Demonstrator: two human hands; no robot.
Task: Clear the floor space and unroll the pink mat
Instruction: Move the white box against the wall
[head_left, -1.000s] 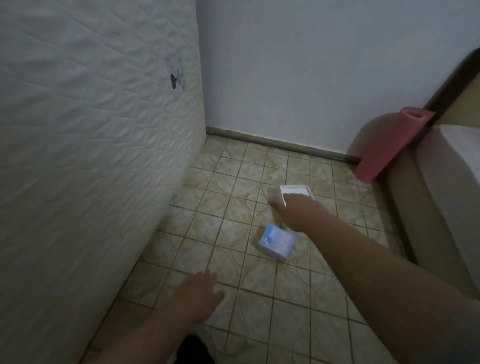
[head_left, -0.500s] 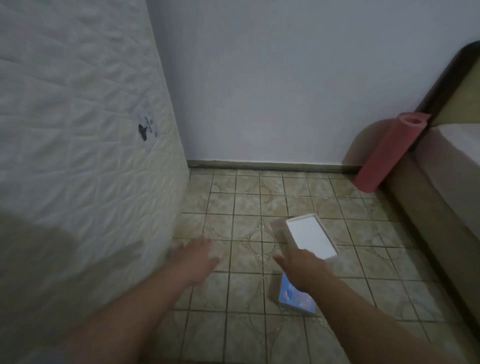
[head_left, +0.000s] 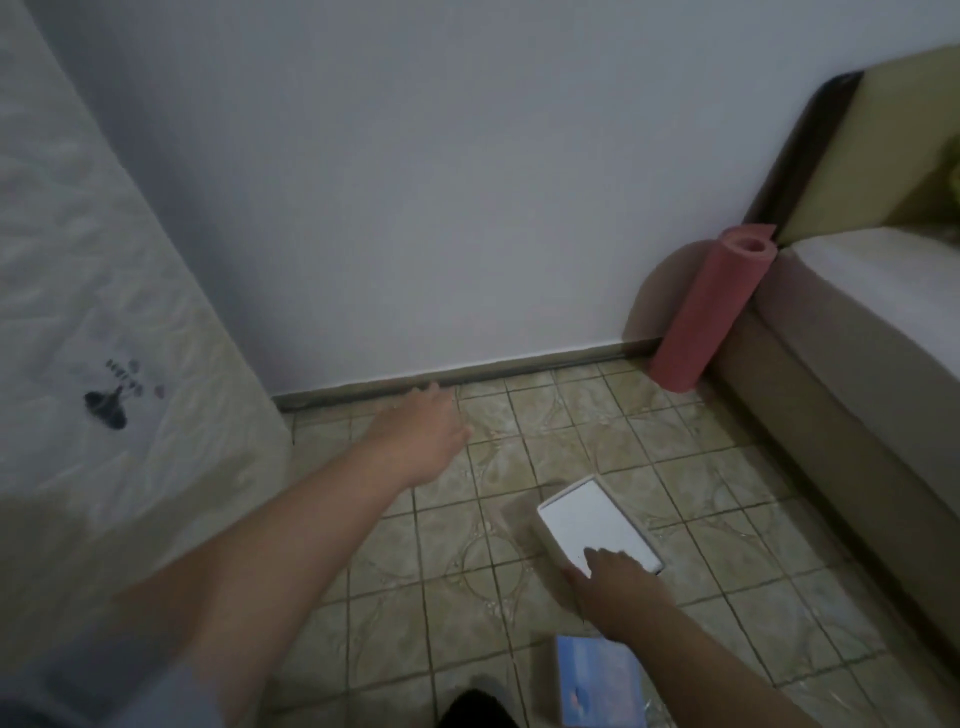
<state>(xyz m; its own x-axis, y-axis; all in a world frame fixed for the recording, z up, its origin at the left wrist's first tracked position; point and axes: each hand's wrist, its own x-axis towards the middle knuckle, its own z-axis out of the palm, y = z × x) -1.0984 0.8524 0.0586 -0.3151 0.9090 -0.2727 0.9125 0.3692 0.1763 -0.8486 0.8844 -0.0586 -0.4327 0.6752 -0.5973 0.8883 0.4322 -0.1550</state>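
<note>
The rolled pink mat (head_left: 701, 317) stands upright in the far right corner, leaning between the wall and the bed. A white box (head_left: 592, 525) lies on the tiled floor (head_left: 727, 467) in the middle. My right hand (head_left: 613, 587) grips its near end, fingers on top and thumb on the side. A blue box (head_left: 597, 686) lies on the floor just below that hand. My left hand (head_left: 421, 436) reaches forward over the tiles near the baseboard, fingers apart, holding nothing.
A white quilted mattress (head_left: 104, 364) leans upright along the left side. The bed (head_left: 857, 338) with a beige base and dark headboard runs along the right. A dark shape, possibly my foot (head_left: 475, 709), shows at the bottom edge.
The view has lifted and swung right, showing more wall and bed. My left hand has stretched forward toward the baseboard. My right hand has stayed on the white box's near end.
</note>
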